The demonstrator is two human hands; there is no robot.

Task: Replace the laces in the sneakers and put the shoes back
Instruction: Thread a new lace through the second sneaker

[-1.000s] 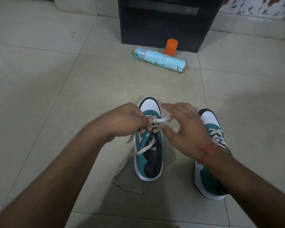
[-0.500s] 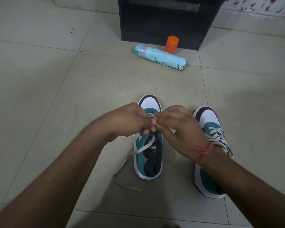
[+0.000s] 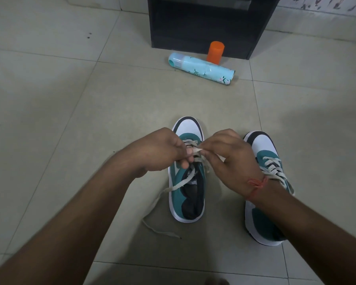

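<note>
A: Teal-and-white sneakers, two of them, on the tiled floor (image 3: 49, 120). Landmark is the left sneaker (image 3: 186, 194), toe pointing away from the camera.

B: Hands?

A: Both over its front eyelets. Left hand (image 3: 162, 151) has its fingers curled, gripping the white lace (image 3: 181, 183) at the crossings. Right hand (image 3: 230, 159) is curled too and pinches the lace tip (image 3: 198, 149) between thumb and forefinger, tip pointing toward the left hand. The two hands nearly touch.

B: Rest of the lace?

A: Threaded only near the toe. One end runs back across the open tongue, over the left rim of that sneaker, and trails loose on the floor beside it.

B: Other shoe?

A: Right sneaker (image 3: 263, 202) stands just to the right of the landmark, parallel, fully laced in white, partly hidden by the right forearm. Orange thread band (image 3: 257, 185) on that wrist.

B: Background?

A: Beyond the left sneaker's toe, well apart, a light blue spray can (image 3: 201, 68) lies on its side. An orange cap (image 3: 215, 51) stands upright just behind the can, against a black cabinet (image 3: 203, 21).
</note>
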